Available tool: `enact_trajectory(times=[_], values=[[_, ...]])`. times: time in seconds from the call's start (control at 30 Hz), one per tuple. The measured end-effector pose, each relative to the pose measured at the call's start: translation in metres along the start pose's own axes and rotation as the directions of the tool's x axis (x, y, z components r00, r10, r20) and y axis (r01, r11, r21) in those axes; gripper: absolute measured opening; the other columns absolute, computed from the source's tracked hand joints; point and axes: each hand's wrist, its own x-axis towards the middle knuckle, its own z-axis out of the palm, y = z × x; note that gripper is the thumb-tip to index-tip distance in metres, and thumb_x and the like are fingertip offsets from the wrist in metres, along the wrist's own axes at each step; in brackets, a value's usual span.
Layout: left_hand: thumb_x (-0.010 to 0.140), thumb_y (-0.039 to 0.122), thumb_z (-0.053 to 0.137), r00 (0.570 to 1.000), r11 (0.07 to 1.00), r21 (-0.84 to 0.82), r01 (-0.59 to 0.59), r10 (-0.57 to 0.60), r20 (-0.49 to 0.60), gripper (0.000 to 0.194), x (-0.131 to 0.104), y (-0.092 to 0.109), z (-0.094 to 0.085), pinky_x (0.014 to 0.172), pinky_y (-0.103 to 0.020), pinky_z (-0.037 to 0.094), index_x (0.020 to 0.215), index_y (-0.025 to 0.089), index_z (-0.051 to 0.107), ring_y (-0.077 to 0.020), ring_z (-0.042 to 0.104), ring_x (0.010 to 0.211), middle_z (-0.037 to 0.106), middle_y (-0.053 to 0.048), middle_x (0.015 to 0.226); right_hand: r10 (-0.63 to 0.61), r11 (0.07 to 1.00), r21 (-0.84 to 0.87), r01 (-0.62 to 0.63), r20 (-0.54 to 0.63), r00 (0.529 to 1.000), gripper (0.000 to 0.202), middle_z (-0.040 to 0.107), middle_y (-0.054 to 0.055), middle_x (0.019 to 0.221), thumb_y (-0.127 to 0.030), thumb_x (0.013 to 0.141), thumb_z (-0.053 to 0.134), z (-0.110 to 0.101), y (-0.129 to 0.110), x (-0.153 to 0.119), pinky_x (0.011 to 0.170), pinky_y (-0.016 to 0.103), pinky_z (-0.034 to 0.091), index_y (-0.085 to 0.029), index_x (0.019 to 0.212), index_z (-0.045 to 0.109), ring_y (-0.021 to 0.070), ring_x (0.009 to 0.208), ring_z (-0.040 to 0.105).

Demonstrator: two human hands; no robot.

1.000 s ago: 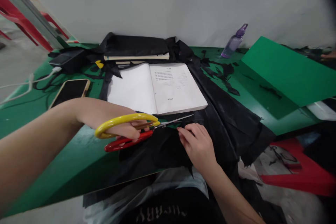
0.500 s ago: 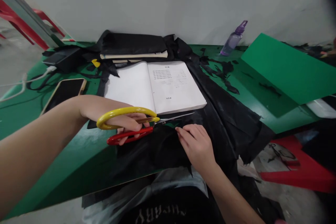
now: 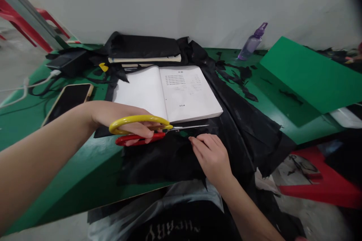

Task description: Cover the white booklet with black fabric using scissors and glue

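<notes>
My left hand (image 3: 117, 110) is closed round the handles of a pair of scissors (image 3: 169, 127), one yellow and one red. The blades point right and look nearly closed, just below the open book (image 3: 192, 94). My right hand (image 3: 212, 155) pinches the edge of a black cloth (image 3: 161, 163) near the blade tips. That cloth lies under the book and spreads toward me over the front of the table. A small patch of green shows through the cloth below the blades.
A phone (image 3: 69, 98) lies left of the book, near a black box with cables (image 3: 68, 62). Behind stands a black-wrapped book (image 3: 144, 47). Black scraps (image 3: 240, 79), a purple bottle (image 3: 251, 45) and a green board (image 3: 311, 73) are at right. A red stool (image 3: 325, 180) stands below.
The scissors' handles have come closer together and the blades have closed. My left hand has shifted slightly right. My right hand stays almost in place on the cloth.
</notes>
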Motion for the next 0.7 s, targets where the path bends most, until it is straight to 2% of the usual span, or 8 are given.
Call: enact_trajectory(times=[0.07,0.1,0.3,0.43,0.57,0.7], values=[[0.093,0.032,0.045,0.981,0.993,-0.073,0.088,-0.073,0.181,0.026,-0.001,0.000,0.000,0.048,-0.020,0.039,0.078,0.014,0.055,-0.0090,0.046,0.048,0.052,0.001,0.055,-0.001,1.000,0.000,0.001,0.003,1.000,0.020,0.064,0.006,0.080,-0.009,0.086,0.052,0.000,0.000,0.000,0.069,0.031,0.045,-0.016,0.098,0.067,0.0155,0.076,0.058],[0.094,0.031,0.042,0.971,0.989,-0.090,0.117,-0.095,0.218,0.026,-0.001,0.000,0.000,0.048,-0.020,0.038,0.081,0.013,0.056,-0.0092,0.046,0.049,0.053,0.001,0.057,-0.002,1.000,-0.001,0.002,0.004,1.000,0.020,0.064,0.006,0.080,-0.008,0.086,0.053,0.000,0.000,0.000,0.069,0.031,0.045,-0.016,0.098,0.067,0.0155,0.076,0.058],[0.090,0.032,0.050,0.985,0.973,-0.179,0.144,-0.123,0.122,0.021,-0.003,-0.009,0.006,0.048,-0.019,0.036,0.094,0.012,0.053,-0.0094,0.048,0.056,0.054,0.000,0.068,0.003,1.000,0.002,-0.003,0.019,1.000,0.020,0.063,0.005,0.079,-0.009,0.086,0.053,0.001,0.000,-0.001,0.069,0.031,0.045,-0.015,0.098,0.066,0.0147,0.075,0.057],[0.086,0.032,0.056,0.987,0.948,-0.277,0.155,-0.140,0.076,0.031,-0.002,-0.019,0.012,0.043,-0.017,0.036,0.111,0.016,0.048,-0.0086,0.048,0.053,0.051,0.001,0.073,-0.004,1.000,0.002,0.004,0.032,0.999,0.018,0.063,0.005,0.079,-0.009,0.086,0.053,0.001,0.001,0.000,0.069,0.031,0.045,-0.015,0.097,0.067,0.0146,0.075,0.056],[0.080,0.033,0.064,0.984,0.950,-0.261,0.169,-0.149,0.095,0.035,-0.003,-0.015,0.012,0.040,-0.017,0.036,0.109,0.020,0.049,-0.0079,0.046,0.048,0.052,0.002,0.071,-0.008,1.000,0.008,0.008,0.038,0.999,0.017,0.063,0.005,0.078,-0.009,0.086,0.054,0.000,0.001,0.000,0.069,0.030,0.044,-0.014,0.096,0.067,0.0146,0.074,0.056],[0.080,0.034,0.064,0.979,0.947,-0.250,0.201,-0.185,0.084,0.030,-0.005,-0.009,0.014,0.040,-0.018,0.038,0.102,0.019,0.050,-0.0091,0.047,0.048,0.052,0.001,0.066,0.010,1.000,0.017,-0.010,0.052,0.999,0.018,0.063,0.005,0.078,-0.011,0.087,0.053,0.000,0.000,0.001,0.070,0.030,0.044,-0.016,0.096,0.067,0.0147,0.075,0.056]])
